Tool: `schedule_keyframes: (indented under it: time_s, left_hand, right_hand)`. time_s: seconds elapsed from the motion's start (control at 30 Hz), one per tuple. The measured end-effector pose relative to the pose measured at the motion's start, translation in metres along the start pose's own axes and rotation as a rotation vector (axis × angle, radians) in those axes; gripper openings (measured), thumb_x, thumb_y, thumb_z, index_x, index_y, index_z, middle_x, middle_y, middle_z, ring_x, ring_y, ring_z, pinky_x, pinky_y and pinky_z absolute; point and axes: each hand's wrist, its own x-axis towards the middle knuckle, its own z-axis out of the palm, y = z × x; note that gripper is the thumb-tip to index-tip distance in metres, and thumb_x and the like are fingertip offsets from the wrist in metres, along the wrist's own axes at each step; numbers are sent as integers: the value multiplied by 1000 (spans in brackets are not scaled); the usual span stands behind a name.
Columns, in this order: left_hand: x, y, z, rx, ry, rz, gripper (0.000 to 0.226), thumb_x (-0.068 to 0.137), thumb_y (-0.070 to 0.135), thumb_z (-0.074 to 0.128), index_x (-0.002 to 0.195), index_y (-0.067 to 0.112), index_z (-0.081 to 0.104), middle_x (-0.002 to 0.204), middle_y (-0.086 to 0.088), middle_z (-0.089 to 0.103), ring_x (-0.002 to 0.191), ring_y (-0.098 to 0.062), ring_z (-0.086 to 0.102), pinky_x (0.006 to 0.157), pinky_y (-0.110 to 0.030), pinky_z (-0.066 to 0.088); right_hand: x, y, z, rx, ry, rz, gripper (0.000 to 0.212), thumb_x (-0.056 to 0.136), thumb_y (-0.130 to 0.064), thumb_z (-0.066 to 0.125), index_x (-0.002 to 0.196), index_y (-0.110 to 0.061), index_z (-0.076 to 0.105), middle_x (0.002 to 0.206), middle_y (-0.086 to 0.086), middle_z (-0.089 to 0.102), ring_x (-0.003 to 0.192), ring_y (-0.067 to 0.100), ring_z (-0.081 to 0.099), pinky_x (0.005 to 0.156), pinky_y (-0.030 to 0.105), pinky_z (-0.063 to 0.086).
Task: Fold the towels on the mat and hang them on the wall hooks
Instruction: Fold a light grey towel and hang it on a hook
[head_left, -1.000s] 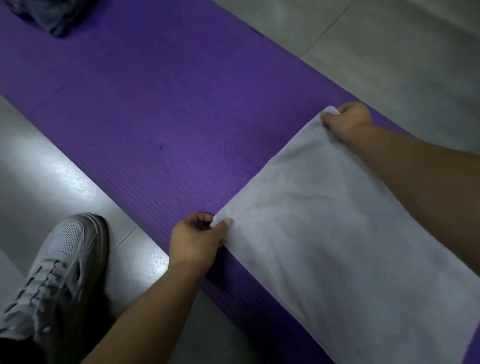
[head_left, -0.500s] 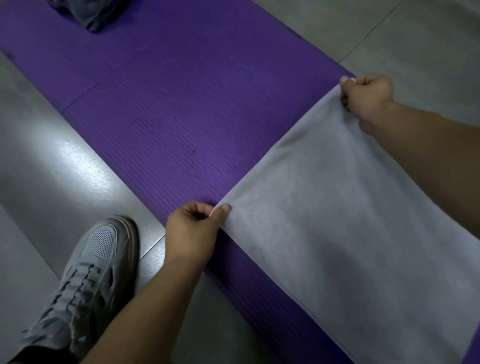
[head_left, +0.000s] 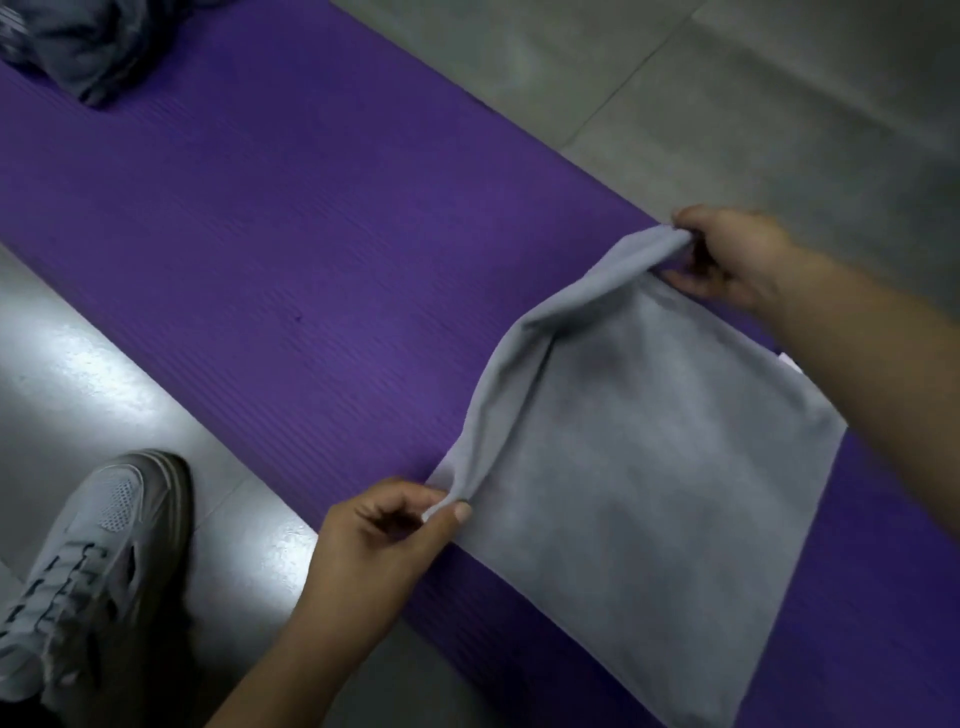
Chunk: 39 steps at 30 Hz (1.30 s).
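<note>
While I bend over the purple mat (head_left: 260, 249), I hold the grey towel (head_left: 654, 499) by two corners. My left hand (head_left: 384, 535) pinches the near corner between thumb and forefinger, the other fingers curled in under the palm, right at the mat's near edge. My right hand (head_left: 737, 254) grips the far corner, fingers wrapped round a bunch of cloth, close to the mat's far edge. Between my two hands the towel's edge stands up off the mat in a soft rolled ridge that sags toward the middle. The rest of the towel lies flat on the mat, spreading away to my right under my right forearm, its near edge running along the mat's border. A small white bit (head_left: 789, 361) shows at the towel's far edge beside my forearm; I cannot tell what it is.

A dark crumpled cloth (head_left: 78, 47) lies on the mat at the top left, well apart from the towel. My pale laced shoe (head_left: 98, 566) stands on the grey tiled floor (head_left: 727, 104) just beside the mat's near edge.
</note>
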Motion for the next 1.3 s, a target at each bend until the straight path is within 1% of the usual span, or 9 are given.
schedule_keyframes:
  time_s: [0.13,0.23,0.4,0.57,0.67,1.03,1.07,1.17,1.3]
  left_hand:
    - [-29,-15,39,212,-150,217,8,78,26,85,74,27,77,80,4,71,79,-9,68,75,-19,51]
    - [-48,-30,73,355,-274,354,6,81,31,80,79,29,75,85,14,70,82,-9,69,72,-21,53]
    - [-70,-57,132,476,-299,477,10,81,40,78,84,31,74,81,22,65,81,0,62,75,-29,52]
    - [-80,-79,166,590,-377,556,17,83,45,72,91,31,77,96,18,71,95,1,64,88,-35,51]
    - [-82,-100,175,651,-475,545,21,84,49,71,94,31,78,100,17,72,97,-4,65,85,-41,53]
    - [-109,-127,198,893,-377,616,25,84,54,65,95,33,76,97,17,70,94,-7,62,85,-37,44]
    - [-109,-128,200,912,-367,594,28,83,56,65,95,33,76,97,17,71,93,-7,63,85,-37,44]
    - [-108,-123,205,953,-336,603,35,82,65,63,92,33,76,97,17,72,94,-6,64,85,-37,44]
    - [-101,-104,205,983,-270,668,39,88,65,57,108,34,70,117,11,63,113,-12,56,97,-39,39]
  right_hand:
    - [-14,22,-67,76,-9,57,14,97,-21,58,83,-22,57,69,-5,60,53,4,58,47,22,54]
    - [-22,43,-105,95,71,40,16,98,-15,58,82,-18,59,78,0,65,61,8,64,47,25,55]
    - [-26,76,-142,172,254,-34,27,91,5,57,79,-19,54,77,2,57,61,12,60,40,25,52]
    - [-21,114,-169,209,358,-60,29,87,3,62,73,-21,56,76,-1,59,68,14,58,49,26,52]
    - [-18,139,-182,181,426,-66,28,87,1,64,71,-21,57,75,-1,61,67,14,59,51,26,51]
    - [-6,191,-190,8,570,-139,16,85,-10,64,77,-24,63,74,-11,59,65,2,56,58,11,47]
    - [-7,192,-191,-6,564,-147,10,85,-13,64,86,-22,68,78,-10,62,69,4,58,61,11,48]
    - [-14,196,-194,-232,501,-223,37,83,-24,63,119,-14,66,115,3,64,98,10,58,90,11,44]
    - [-51,212,-181,-769,363,-443,58,86,-46,45,136,-18,56,152,13,39,140,31,33,112,26,22]
